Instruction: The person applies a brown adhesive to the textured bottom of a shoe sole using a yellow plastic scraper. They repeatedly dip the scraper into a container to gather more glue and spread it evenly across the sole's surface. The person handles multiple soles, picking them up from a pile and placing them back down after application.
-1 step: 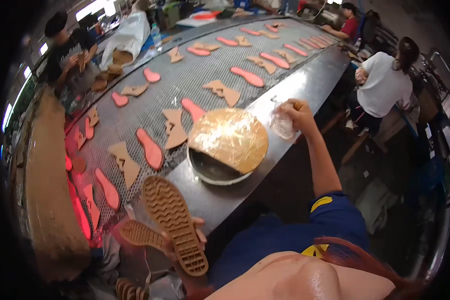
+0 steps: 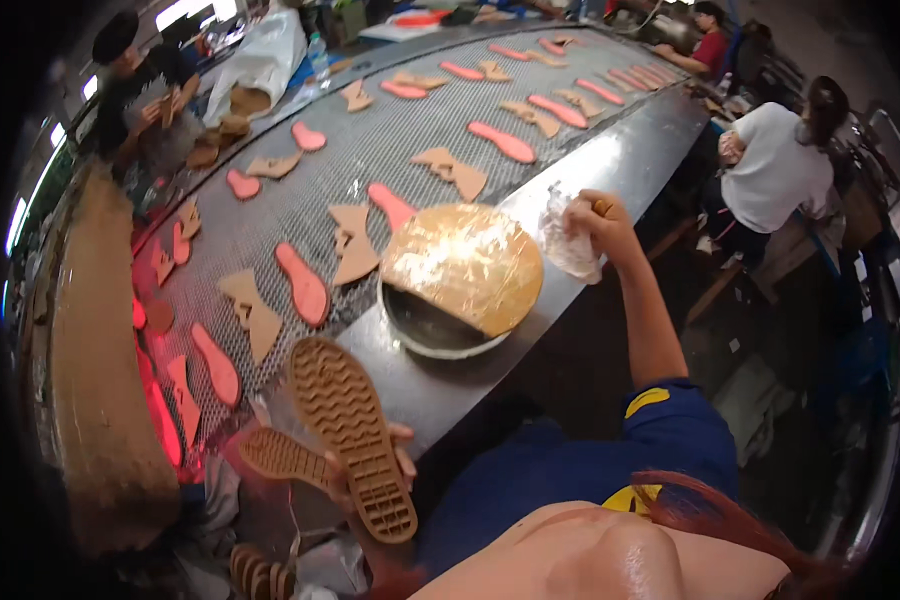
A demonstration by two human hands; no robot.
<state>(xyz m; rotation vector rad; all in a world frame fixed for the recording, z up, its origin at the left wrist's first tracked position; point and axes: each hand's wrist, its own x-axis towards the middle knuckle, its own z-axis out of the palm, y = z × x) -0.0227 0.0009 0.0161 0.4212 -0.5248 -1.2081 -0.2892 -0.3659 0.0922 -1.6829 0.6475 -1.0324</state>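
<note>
My left hand (image 2: 404, 455) grips a pair of brown rubber shoe soles. The larger sole (image 2: 348, 430), tread side up, hides most of the fingers; the other sole (image 2: 282, 458) sticks out to its left. My right hand (image 2: 602, 225) is closed on a crumpled whitish wad (image 2: 568, 240), cloth or plastic, above the metal ledge. Between my hands a round metal pan (image 2: 420, 340) stands on the ledge. A yellowish, shiny, film-wrapped lid (image 2: 465, 260) covers most of it, leaving a dark gap at the near left.
A mesh conveyor belt (image 2: 320, 165) carries pink insoles (image 2: 302, 285) and tan cut pieces (image 2: 352, 245). Its smooth metal ledge (image 2: 610, 165) runs to the far right. Red light glows at the left beside a brown panel (image 2: 95, 360). Other people stand at far left and right.
The view has shifted slightly, so the belt and pan sit a little differently. In my right hand the whitish wad hangs more bunched and lower. My left hand keeps the soles.
</note>
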